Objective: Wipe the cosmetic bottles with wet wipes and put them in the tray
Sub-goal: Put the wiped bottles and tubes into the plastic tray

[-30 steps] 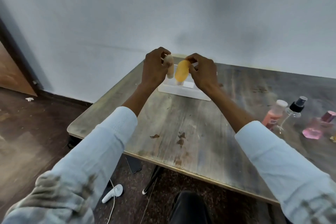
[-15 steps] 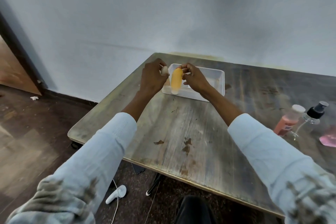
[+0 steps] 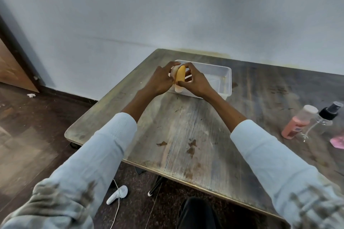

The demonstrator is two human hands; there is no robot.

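My right hand (image 3: 195,82) grips an orange tube-shaped cosmetic bottle (image 3: 180,76) with a pale cap at its lower end, held at the near left corner of a clear plastic tray (image 3: 226,80). Fingers of my left hand (image 3: 161,80) curl round a pale beige bottle (image 3: 174,71) pressed against the left side of the orange one. Both hands meet over the tray's corner. The tray's inside, where it shows, holds nothing. No wet wipe is visible.
On the wooden table (image 3: 186,132), at the right, stand a peach-pink bottle (image 3: 297,122) with a white cap and a clear spray bottle (image 3: 327,117) with a black top. A pink item (image 3: 337,142) lies at the right edge. Cables and a white controller (image 3: 117,194) lie on the floor.
Both hands have come down with the two bottles from above the tray to its near left corner. The camera has tilted, so the table sits lower in view.
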